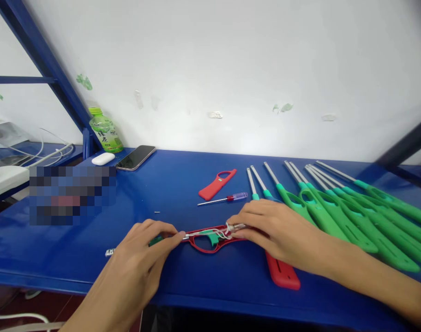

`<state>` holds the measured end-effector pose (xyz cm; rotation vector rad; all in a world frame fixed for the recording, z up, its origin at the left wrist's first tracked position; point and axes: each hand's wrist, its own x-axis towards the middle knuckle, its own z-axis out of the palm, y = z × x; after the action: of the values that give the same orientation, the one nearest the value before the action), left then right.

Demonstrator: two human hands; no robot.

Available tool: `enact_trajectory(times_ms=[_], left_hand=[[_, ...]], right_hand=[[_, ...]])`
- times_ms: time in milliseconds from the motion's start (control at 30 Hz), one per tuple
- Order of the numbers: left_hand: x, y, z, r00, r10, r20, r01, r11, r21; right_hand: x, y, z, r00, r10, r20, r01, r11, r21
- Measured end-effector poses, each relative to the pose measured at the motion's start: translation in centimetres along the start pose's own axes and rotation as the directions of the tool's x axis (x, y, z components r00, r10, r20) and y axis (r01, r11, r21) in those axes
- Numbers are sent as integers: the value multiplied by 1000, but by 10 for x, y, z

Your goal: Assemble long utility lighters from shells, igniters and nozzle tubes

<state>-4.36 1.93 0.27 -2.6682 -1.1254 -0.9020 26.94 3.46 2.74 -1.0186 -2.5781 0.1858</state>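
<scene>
A long-nosed gas lighter lies opened on the desk, its red half shell (215,250) showing a green trigger (213,238) and white wires inside. My left hand (141,253) pinches the lighter near the barrel end, with the metal tip poking out beyond the fingers. My right hand (266,223) is closed over the handle end, its fingertips at the wires and a metal part; part of the handle is hidden beneath it. Behind them lie a loose red shell half (217,184) and a screwdriver (236,197). A small screw (157,212) rests beyond my left hand.
Several green lighters (349,216) are lined up on the right. A red lighter handle (283,272) sticks out under my right forearm. A phone (136,157), a white case (103,159) and a green bottle (106,131) stand at the back left. The blue desk's front edge (231,304) runs close by.
</scene>
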Motion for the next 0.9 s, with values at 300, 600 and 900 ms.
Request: enact_trajectory(times_ms=[300,600,900], left_hand=[[1,-1,3,998,13,-64,-15,999,-29],[-7,0,7,996,-77,-37,73,993,-94],[-7,-1,5,995,-82,-57,77,993,-86]], right_hand=[[4,-5,-3,999,3,36,-2,1000,-29],[5,-5,-2,999,10,39,-6,996,-88],[6,-7,1,997,72,15,-71,996,-45]])
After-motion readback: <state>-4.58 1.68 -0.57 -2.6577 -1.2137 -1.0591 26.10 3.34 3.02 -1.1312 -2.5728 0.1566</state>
